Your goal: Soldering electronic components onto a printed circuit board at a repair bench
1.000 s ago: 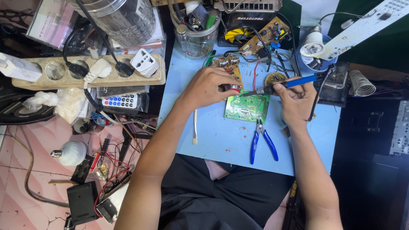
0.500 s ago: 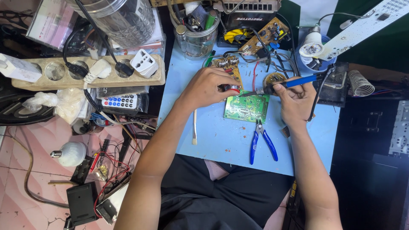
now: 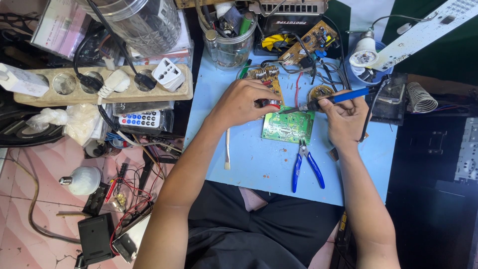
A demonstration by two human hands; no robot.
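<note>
Green circuit board (image 3: 289, 125) lies mid blue tabletop (image 3: 259, 164). Right hand (image 3: 343, 117) grip closed on blue soldering iron (image 3: 343, 97), tip at board's top edge. Left hand (image 3: 241, 102) pinches small red part (image 3: 271, 103) there. Blue pliers (image 3: 306, 167) just below board.

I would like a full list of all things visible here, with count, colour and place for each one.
circuit board: one, green, on blue table, under both hands
soldering iron: one, blue handle, in right hand
pliers: one, blue handles, below the board
brush: one, pale, left of the board
power strip: one, beige, left of table
remote control: one, white, below the strip
light bulb: one, white, on floor
plastic cup: one, clear, table top edge
left hand: on the board's upper edge
right hand: gripping the iron
</note>
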